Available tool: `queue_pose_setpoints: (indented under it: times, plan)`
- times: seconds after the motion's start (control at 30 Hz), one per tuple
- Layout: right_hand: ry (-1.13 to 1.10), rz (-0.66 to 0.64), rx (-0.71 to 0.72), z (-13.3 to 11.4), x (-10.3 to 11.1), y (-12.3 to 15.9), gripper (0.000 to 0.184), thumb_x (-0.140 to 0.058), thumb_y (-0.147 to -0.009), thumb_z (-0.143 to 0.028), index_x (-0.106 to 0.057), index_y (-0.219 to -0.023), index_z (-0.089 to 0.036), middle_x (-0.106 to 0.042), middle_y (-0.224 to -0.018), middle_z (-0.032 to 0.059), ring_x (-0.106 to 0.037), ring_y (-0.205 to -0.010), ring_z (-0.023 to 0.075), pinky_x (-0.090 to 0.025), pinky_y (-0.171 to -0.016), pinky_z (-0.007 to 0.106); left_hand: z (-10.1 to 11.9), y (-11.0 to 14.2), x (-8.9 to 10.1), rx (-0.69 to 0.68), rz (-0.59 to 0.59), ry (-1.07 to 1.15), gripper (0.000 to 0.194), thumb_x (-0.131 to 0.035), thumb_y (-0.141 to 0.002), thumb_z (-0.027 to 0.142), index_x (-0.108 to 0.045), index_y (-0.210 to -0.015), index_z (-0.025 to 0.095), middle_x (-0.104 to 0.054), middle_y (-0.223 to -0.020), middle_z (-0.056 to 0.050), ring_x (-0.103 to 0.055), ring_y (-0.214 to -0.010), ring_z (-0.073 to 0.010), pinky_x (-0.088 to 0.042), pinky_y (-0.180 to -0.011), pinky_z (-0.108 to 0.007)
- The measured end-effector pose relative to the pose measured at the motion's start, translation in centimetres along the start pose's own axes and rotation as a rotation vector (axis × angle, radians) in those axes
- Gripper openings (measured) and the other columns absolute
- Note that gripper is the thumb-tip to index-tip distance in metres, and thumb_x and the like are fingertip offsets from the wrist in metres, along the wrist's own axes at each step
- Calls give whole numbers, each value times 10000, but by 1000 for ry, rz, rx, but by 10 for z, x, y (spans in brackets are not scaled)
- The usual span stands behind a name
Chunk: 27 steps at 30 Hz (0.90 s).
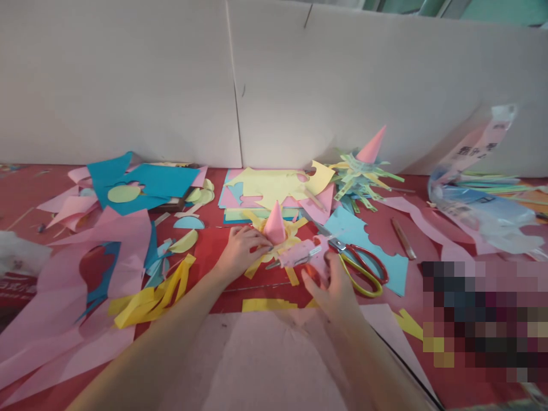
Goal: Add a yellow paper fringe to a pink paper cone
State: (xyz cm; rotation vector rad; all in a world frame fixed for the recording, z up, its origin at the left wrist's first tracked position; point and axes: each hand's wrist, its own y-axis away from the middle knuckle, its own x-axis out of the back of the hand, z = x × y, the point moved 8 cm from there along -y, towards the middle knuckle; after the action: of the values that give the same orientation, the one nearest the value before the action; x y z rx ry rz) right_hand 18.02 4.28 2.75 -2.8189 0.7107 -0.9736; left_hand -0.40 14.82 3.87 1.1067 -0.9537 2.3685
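A: Pink paper cone point(274, 224), upright on yellow fringed strips point(295, 227), middle of red table point(218, 240). Left hand point(242, 249): fingers spread, pressed flat beside cone base.

B: Pink glue gun point(299, 253), nozzle aimed left toward cone base. Right hand point(333, 285): wrapped around gun handle.

A: Scissors point(362, 266), red and yellow handles, just right of right hand, lying on blue scalloped sheet point(363, 240).

B: Second pink cone point(371, 147) with green fringe point(357, 177), farther back near white wall point(171, 80). Pencil point(403, 238) right of blue sheet. Plastic bag point(479, 200), far right. Pink, blue, yellow offcuts point(128, 251), left.
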Motion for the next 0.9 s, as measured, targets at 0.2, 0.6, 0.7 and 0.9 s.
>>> queue_pose_setpoints:
  times: [0.2, 0.6, 0.7, 0.9]
  plan:
    - [240, 243, -119, 23, 32, -6, 538, -593, -661, -521, -495, -1064, -179, -603, -925, 78, -566, -773, 222, -464, -672, 353, 1, -1, 0, 34, -19, 12, 148, -554, -826, 348, -673, -875, 274, -697, -925, 21, -570, -908, -185, -304, -835, -385]
    - [279, 119, -28, 20, 13, -6, 427, -565, -704, -472, -489, -1015, -188, -589, -1001, 113, -563, -856, 249, -462, -708, 363, 0, 0, 3, 51, 12, 33, 212, -439, -888, 292, -647, -897, 253, -697, -917, 13, -581, -870, -173, -337, -802, -360]
    - [306, 106, -25, 21, 11, -6, 427, -560, -715, -470, -487, -1022, -182, -584, -1023, 123, -563, -890, 258, -463, -717, 367, 1, 0, 9, 75, 47, 98, 205, -420, -887, 255, -621, -916, 235, -692, -933, 6, -585, -864, -168, -355, -814, -353]
    - [312, 91, -52, 22, 10, -6, 430, -567, -710, -463, -482, -1028, -187, -583, -1015, 116, -570, -864, 251, -470, -681, 355, 12, 0, 11, 33, -14, 104, 192, -458, -823, 166, -587, -945, 239, -670, -978, 14, -577, -865, -167, -360, -815, -351]
